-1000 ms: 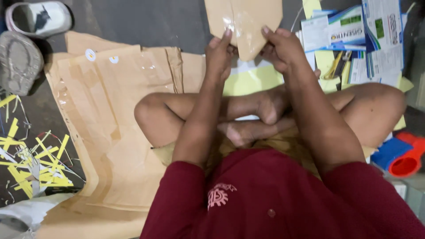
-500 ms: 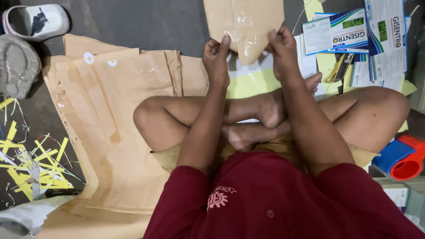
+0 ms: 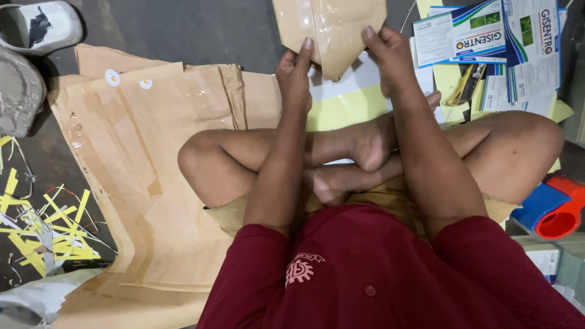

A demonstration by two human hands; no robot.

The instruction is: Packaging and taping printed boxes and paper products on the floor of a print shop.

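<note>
A person in a maroon shirt [image 3: 365,274] sits cross-legged on a dark floor [image 3: 183,30], bare feet tucked together between the forearms. Just beyond the knees, both arms reach forward to a brown paper envelope [image 3: 329,27] with a glossy taped face, held up in front of the body near the top of the frame. The left hand [image 3: 295,73] grips its lower left edge, thumb laid up against the paper and fingers pinched behind it; the right hand [image 3: 390,61] clamps the lower right edge the same way, fingers together on the paper. To the person's left, a broad stack of flattened brown paper sheets [image 3: 140,183] spreads over the floor, with yellow paper scraps [image 3: 42,225] scattered beside it. To the right lie a red and blue tape dispenser [image 3: 551,210], printed green-and-white leaflets [image 3: 487,42] and a yellow-handled cutter [image 3: 466,85] on yellow sheets [image 3: 347,106]. Farther off at the upper left, a white sandal [image 3: 42,24] and a grey shoe [image 3: 18,91] rest on the floor.
</note>
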